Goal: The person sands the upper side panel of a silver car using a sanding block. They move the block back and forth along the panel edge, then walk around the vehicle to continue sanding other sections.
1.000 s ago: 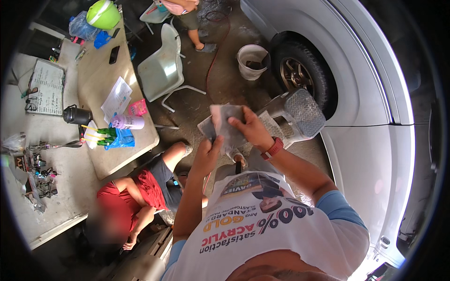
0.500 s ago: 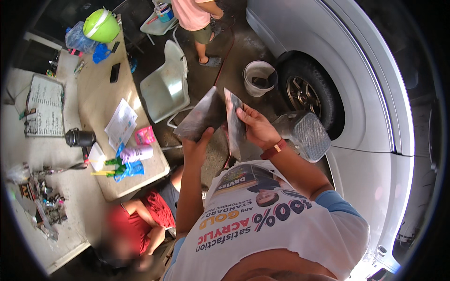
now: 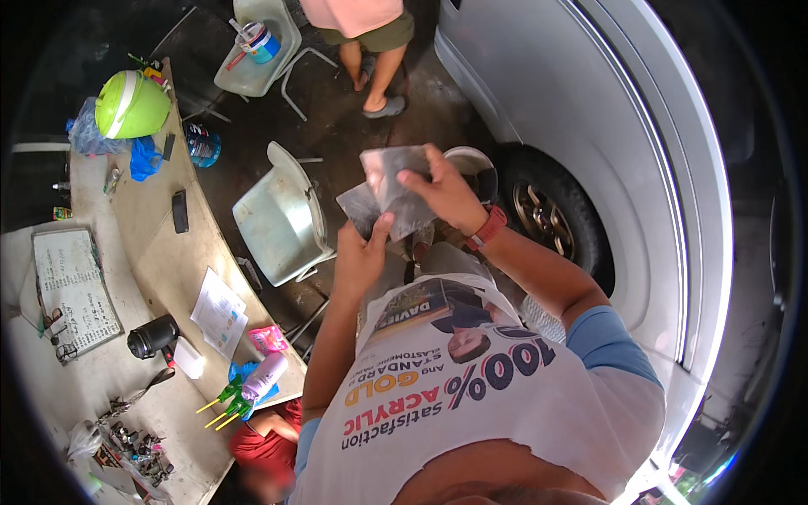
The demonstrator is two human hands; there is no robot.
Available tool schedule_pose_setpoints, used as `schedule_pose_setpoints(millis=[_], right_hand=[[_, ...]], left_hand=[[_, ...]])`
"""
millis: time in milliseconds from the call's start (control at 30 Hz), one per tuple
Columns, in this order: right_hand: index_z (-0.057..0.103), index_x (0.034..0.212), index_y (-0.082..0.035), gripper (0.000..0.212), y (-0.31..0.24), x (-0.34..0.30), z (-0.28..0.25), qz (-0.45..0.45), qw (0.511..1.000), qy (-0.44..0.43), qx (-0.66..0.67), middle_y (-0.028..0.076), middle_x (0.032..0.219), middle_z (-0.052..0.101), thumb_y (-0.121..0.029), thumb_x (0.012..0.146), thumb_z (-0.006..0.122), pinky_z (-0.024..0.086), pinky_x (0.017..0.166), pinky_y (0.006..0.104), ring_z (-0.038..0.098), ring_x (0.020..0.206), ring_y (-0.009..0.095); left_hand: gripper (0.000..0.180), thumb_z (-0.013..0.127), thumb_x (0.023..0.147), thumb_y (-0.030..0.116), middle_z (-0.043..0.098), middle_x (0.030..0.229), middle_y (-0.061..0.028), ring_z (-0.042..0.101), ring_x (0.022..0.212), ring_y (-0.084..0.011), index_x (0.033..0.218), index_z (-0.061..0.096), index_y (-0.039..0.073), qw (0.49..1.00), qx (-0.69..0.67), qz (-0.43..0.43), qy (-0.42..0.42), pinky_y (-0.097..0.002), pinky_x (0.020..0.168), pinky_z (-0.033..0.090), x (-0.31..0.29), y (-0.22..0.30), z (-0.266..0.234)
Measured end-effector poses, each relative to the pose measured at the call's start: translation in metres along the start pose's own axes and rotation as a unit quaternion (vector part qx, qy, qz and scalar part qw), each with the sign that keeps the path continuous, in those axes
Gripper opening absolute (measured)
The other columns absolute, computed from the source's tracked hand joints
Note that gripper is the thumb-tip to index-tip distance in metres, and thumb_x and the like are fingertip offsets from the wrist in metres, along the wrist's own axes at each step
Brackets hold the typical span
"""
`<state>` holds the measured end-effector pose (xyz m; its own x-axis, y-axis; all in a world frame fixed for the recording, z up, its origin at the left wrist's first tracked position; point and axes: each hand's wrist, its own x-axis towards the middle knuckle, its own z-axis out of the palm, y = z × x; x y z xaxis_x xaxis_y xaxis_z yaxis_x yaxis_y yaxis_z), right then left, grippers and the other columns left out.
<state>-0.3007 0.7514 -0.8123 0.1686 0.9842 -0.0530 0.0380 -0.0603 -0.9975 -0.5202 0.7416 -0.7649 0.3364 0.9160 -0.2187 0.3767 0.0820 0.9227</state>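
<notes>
**Grey Sheets in Both Hands Beside the White Car**

While we look down over our printed white shirt, two dull grey, worn rectangular sheets (image 3: 389, 192) sit raised in front of our chest, above the dark concrete floor (image 3: 337, 126) and just left of the car's wheel (image 3: 551, 220). Our right hand (image 3: 444, 195), with a red band at the wrist, is clamped on the upper sheet, fingers curled over its top edge and thumb across its face. Our left hand (image 3: 360, 255) comes up from below, its thumb pressed to the lower edge of the sheets; the rest of its fingers lie behind them, so we cannot tell how tightly they close.

Just beyond the sheets a round pale bucket (image 3: 471, 162) stands on the floor, partly hidden by our right hand. To the right curves the white car body (image 3: 606, 168) over the dark tyre. To the left, near our left forearm, stands a pale green plastic chair (image 3: 278, 217), with a second one (image 3: 252, 50) farther off bearing a small tub. Beside that chair we see another person's bare legs in sandals (image 3: 379, 84).

Along the left runs a beige worktable (image 3: 160, 261) carrying a lime-green helmet (image 3: 130, 105), a black phone (image 3: 180, 210), loose white papers (image 3: 219, 313), a black cylindrical flask (image 3: 153, 337) and a notebook (image 3: 74, 290). A person in a red shirt (image 3: 269, 442) crouches below the table's edge.
</notes>
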Motion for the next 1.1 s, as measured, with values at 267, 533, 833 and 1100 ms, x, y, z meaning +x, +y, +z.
schedule_pose_setpoints(millis=[267, 533, 833, 1100], right_hand=[[0.06, 0.129, 0.002, 0.038, -0.019, 0.187, 0.016, -0.007, 0.997, -0.07, 0.022, 0.01, 0.121, 0.074, -0.02, 0.105, 0.079, 0.056, 0.1, 0.0367, 0.069, 0.111, 0.018], [0.06, 0.134, 0.001, 0.039, -0.025, 0.423, 0.024, -0.006, 0.998, -0.062, -0.008, 0.009, 0.122, 0.073, -0.018, 0.105, 0.077, 0.056, 0.101, 0.0359, 0.068, 0.113, 0.015], [0.067, 0.122, -0.007, 0.021, -0.081, 0.693, -0.016, -0.046, 0.978, 0.138, 0.147, 0.001, 0.112, 0.072, -0.014, 0.105, 0.077, 0.056, 0.092, 0.0297, 0.065, 0.106, 0.007], [0.068, 0.134, -0.006, 0.03, -0.114, 0.845, -0.086, 0.0, 0.979, 0.004, 0.202, 0.0, 0.122, 0.075, -0.015, 0.106, 0.075, 0.054, 0.1, 0.0329, 0.068, 0.111, 0.011]], left_hand=[[0.041, 0.075, 0.109, 0.033, 0.08, 0.096, -0.007, 0.066, 0.086, -0.0145, 0.126, 0.074, -0.004, 0.995, -0.091, -0.034, 0.017, -0.0358, 0.082, 0.056, 0.167, 0.022, -0.04], [0.043, 0.071, 0.11, 0.037, 0.079, 0.09, -0.0121, 0.066, 0.082, -0.0178, 0.118, 0.074, -0.005, 0.997, -0.076, 0.017, -0.007, -0.0395, 0.079, 0.055, 0.387, 0.029, -0.11], [0.032, 0.076, 0.108, 0.024, 0.081, 0.118, -0.0075, 0.07, 0.107, -0.0145, 0.127, 0.076, -0.003, 0.985, -0.172, -0.007, 0.029, -0.0344, 0.099, 0.054, 0.626, 0.095, -0.212], [0.036, 0.083, 0.095, 0.006, 0.079, 0.122, -0.0095, 0.075, 0.111, -0.0202, 0.129, 0.074, -0.001, 0.91, -0.405, -0.078, -0.035, -0.0362, 0.103, 0.056, 0.841, 0.138, -0.214]])
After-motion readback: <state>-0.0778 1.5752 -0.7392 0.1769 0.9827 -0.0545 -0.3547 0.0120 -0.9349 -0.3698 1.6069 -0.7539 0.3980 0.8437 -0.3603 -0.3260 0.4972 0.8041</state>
